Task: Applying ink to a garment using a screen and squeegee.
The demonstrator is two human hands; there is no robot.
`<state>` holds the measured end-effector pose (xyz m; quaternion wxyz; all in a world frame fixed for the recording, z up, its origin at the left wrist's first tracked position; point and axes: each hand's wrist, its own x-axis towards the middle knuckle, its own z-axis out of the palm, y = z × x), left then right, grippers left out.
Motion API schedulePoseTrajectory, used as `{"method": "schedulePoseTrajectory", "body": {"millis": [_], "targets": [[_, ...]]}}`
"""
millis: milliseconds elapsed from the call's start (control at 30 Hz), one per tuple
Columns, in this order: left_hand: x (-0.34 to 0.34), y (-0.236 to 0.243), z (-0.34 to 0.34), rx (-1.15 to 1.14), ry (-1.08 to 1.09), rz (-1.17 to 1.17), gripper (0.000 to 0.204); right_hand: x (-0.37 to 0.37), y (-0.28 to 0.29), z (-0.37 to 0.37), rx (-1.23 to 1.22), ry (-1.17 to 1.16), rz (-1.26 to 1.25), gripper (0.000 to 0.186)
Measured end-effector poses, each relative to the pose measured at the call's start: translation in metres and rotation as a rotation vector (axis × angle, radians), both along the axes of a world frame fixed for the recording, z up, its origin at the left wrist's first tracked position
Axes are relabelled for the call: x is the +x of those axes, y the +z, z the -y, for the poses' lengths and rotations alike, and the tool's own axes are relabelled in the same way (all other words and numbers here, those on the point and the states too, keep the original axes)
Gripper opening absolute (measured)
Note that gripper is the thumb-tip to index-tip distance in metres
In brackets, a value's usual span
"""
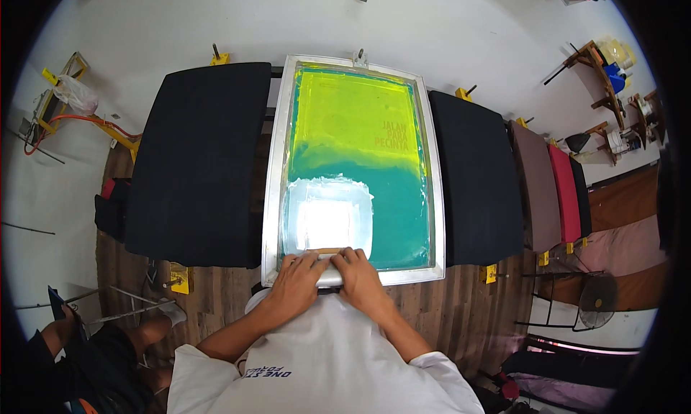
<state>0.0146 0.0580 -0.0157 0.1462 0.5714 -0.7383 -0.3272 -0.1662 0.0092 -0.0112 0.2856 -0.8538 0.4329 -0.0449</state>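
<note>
A silver-framed printing screen lies in front of me, its mesh yellow-green at the far part with faint lettering and teal nearer me. A patch of white ink covers the near left of the mesh. My left hand and my right hand are closed side by side on a tan-edged squeegee at the screen's near end; much of the squeegee is hidden by my fingers.
Dark padded boards flank the screen, with brown and red boards farther right. Another person's dark-clothed legs are at lower left. A fan stands at right; shelves hang on the wall.
</note>
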Motion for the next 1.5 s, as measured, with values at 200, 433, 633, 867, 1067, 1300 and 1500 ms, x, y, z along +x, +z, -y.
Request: {"method": "schedulePoseTrajectory", "body": {"millis": [200,433,633,867,1067,1300,1500], "targets": [[-0.001,-0.021,-0.002,-0.145,0.008,0.048,0.063,0.009,-0.01,-0.007,-0.079,-0.074,-0.006,0.054],[-0.001,-0.004,-0.003,-0.002,-0.014,0.026,0.064,0.002,0.0,-0.007,-0.048,0.0,-0.016,0.039],[-0.004,-0.023,-0.013,-0.201,-0.029,0.137,0.063,0.005,-0.018,-0.02,-0.179,-0.07,0.009,0.054],[-0.005,-0.006,-0.007,-0.081,-0.013,0.065,0.065,0.001,-0.002,-0.013,-0.002,-0.063,-0.011,0.055],[-0.002,-0.017,-0.014,-0.124,-0.006,0.035,0.063,0.005,-0.003,-0.02,-0.003,-0.088,0.014,0.053],[-0.002,0.0,0.012,-0.004,0.002,0.043,0.059,0.001,0.012,0.009,0.026,-0.038,-0.011,0.048],[0.013,-0.003,0.09,-0.14,0.119,-0.014,0.04,0.023,0.007,0.092,-0.053,-0.042,-0.061,0.038]]}}
